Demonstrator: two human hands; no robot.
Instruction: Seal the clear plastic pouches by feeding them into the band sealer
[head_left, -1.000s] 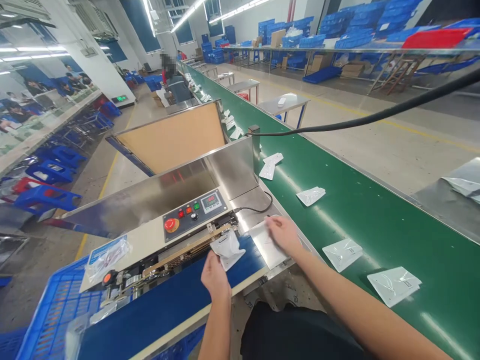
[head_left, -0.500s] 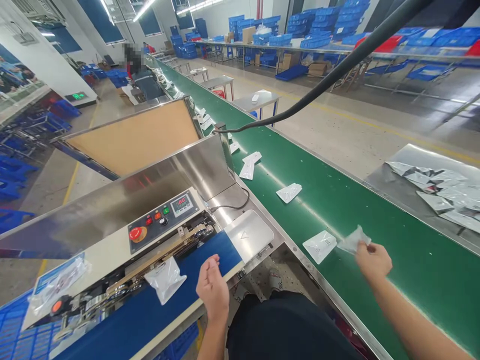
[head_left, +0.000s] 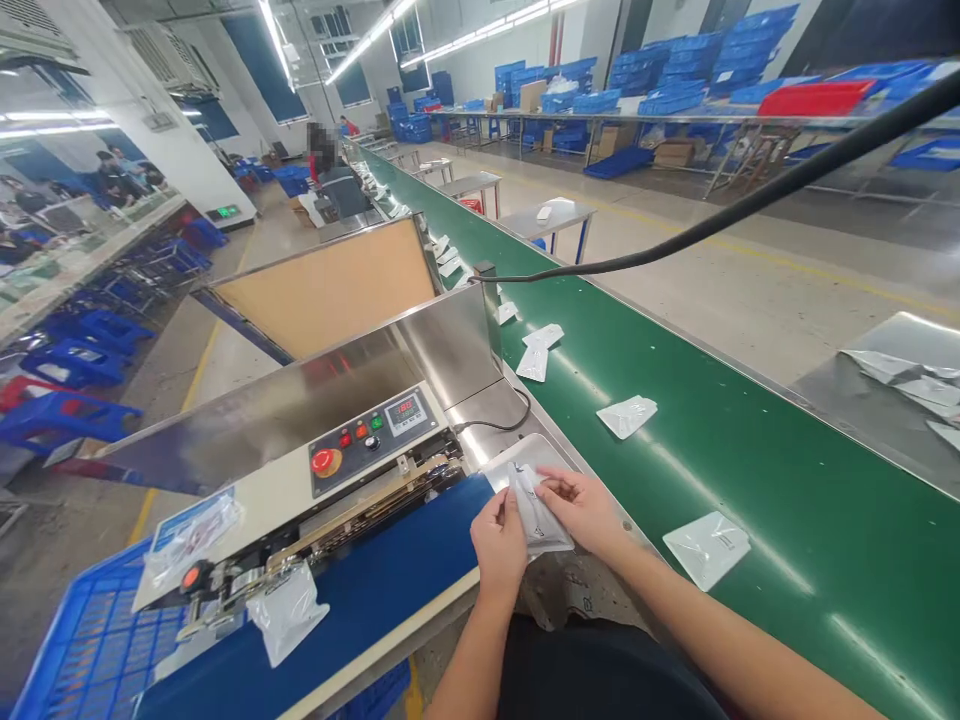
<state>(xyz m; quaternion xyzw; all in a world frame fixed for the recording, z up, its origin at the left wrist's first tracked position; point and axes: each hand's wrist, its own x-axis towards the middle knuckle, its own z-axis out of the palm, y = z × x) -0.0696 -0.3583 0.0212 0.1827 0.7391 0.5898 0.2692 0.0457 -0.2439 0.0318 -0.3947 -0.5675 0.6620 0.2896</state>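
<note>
Both hands meet at one white pouch (head_left: 541, 525) over the metal plate at the near end of the blue belt (head_left: 397, 550). My left hand (head_left: 500, 540) pinches the pouch's left edge, and my right hand (head_left: 589, 508) grips its upper right side. Another white pouch (head_left: 286, 612) lies at the sealing machine's rollers, partly on the blue belt. On the green conveyor (head_left: 795, 480) to the right rest a pouch (head_left: 706, 550) near my right forearm, one farther up (head_left: 628, 416), and two overlapping ones (head_left: 537, 354).
A control panel (head_left: 367, 440) with a red button tops the machine. A black cable (head_left: 675, 245) crosses above the conveyor. At the lower left is a blue basket (head_left: 82, 640); silvery pouches (head_left: 900, 375) lie on a side table. A person (head_left: 337, 180) sits far back.
My right hand has come left from the green conveyor with a pouch, and my left hand has closed on it too. The pouch at the rollers has shifted down the blue belt. The view has turned.
</note>
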